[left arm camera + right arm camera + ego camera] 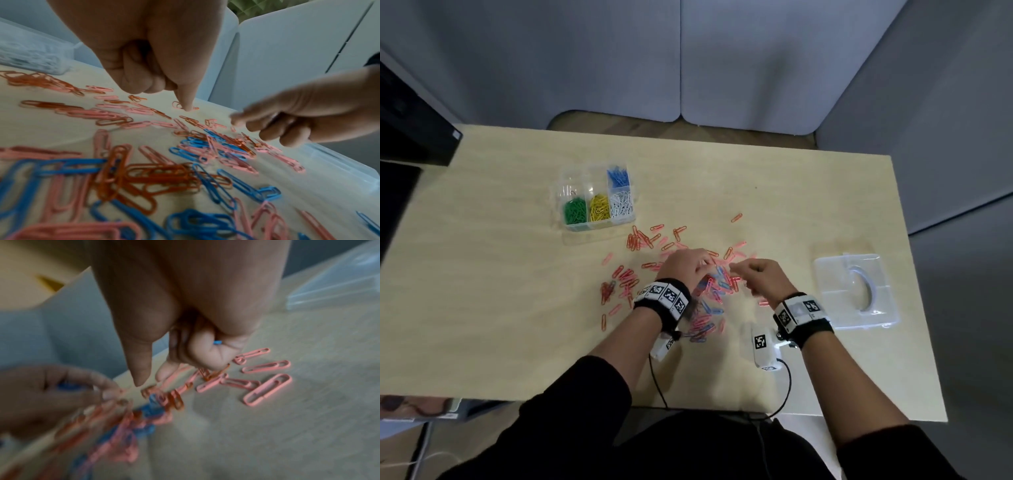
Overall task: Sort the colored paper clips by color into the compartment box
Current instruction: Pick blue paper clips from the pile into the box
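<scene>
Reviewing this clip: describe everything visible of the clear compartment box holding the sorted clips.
The clear plastic compartment box sits open on the light wooden table, at the far left of the scattered clips, untouched by either hand. It has six compartments in two rows. The near row holds green paper clips, yellow paper clips and white paper clips; the far right one holds blue paper clips. The other two far compartments look nearly empty. A few orange clips lie just beyond its near right corner.
</scene>
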The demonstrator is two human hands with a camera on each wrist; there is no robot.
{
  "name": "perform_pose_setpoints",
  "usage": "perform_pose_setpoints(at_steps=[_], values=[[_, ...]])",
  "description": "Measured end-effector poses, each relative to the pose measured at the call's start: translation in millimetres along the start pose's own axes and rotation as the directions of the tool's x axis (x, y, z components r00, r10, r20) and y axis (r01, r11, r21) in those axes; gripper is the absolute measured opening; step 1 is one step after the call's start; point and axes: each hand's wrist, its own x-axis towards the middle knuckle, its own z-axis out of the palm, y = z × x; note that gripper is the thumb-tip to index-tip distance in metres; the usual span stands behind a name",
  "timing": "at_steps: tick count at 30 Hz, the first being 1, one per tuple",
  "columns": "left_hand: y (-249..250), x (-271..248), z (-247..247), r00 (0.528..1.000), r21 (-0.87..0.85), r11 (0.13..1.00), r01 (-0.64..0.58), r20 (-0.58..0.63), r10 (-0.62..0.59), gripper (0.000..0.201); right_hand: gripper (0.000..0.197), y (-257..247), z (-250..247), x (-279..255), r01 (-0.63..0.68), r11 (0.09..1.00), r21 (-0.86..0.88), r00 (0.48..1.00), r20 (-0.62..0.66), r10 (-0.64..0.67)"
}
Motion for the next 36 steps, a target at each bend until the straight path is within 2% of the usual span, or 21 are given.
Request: perform_pose_setpoints(at_steps=[2,5,8,11,14,17,20,24,27,28,30,33,34,36], values=[[-6.6,-1.0,-4.6,0.997,0.009,0.998,0.056,-0.057,-0.055,0.009,0.021,8.0,5.9,8.7,0.023,0.949,-0.316,0.993,-0.105,-0.059],[-15.6,-0.6,-7.7,0.993,0.019,0.994,0.105,-0.058,-0.104,0.01,0.021,13.2,18.0,13.2,0.01,0.848,-0.529,0.979,-0.167,-0.115],[-10.6,0.9,-7.3,0.999,0.064,0.998,0.024,0.037,-0.026,0.013,0.016,15.0,18.1,13.1,0.043,0.855,-0.518,0.973,-0.173,-0.154],[0.9,5.4,-3.1,0.992,0.1,0.991,-0.087,0.103,0.076,0.02,0.024,20.8,4.0,10.2,0.045,0.903,-0.427,0.963,-0.222,-0.153],[8.3,10.7,0.4,0.985,0.173,0.975,-0.137,0.128,0.115,0.025,0.012,26.8,-7.7,6.4,0.027,0.911,-0.411,0.953,-0.263,-0.147],[12.1,15.1,0.3,0.979,0.207,0.966,-0.155,0.164,0.122,0.023,0.013,24.4,-5.0,1.6,0.074,0.863,-0.499,0.948,-0.235,-0.217],[18.9,20.6,-4.1,0.972,0.261,0.952,-0.16,0.208,0.107,0.018,0.012,18.6,11.0,-1.9,0.149,0.77,-0.621,0.953,-0.118,-0.28],[24.2,28.7,-5.2,0.965,0.245,0.965,-0.091,0.263,0.025,0.011,0.016,25.4,28.1,2.6,0.097,0.727,-0.68,0.969,-0.103,-0.226],[26.4,31.2,-2.9,0.936,0.317,0.939,-0.13,0.351,0.011,0.018,0.014,26.1,27.5,3.4,0.115,0.703,-0.701,0.979,-0.039,-0.2],[26.2,30.2,-1.9,0.929,0.326,0.935,-0.143,0.37,0.013,0.02,0.012,24.7,24.9,2.5,0.135,0.713,-0.687,0.981,-0.009,-0.195],[23.3,25.9,1.4,0.93,0.313,0.938,-0.146,0.368,0.021,0.021,0.01,21.9,17.7,0.3,0.172,0.808,-0.563,0.981,0.022,-0.194],[10.9,15.9,7.6,0.95,0.232,0.969,-0.087,0.312,0.01,0.013,0.014,22.5,7.0,-3.2,0.12,0.974,-0.194,0.993,0.013,-0.12],[6.4,11.9,9.0,0.956,0.206,0.976,-0.065,0.294,0.001,0.011,0.014,23.6,5.6,-5.0,0.089,0.995,-0.046,0.996,0.014,-0.089],[-0.4,3.2,9.9,0.961,0.139,0.989,-0.044,0.275,0.004,0.016,0.006,25.6,4.8,-7.8,0.021,0.978,0.207,0.999,0.032,-0.028]])
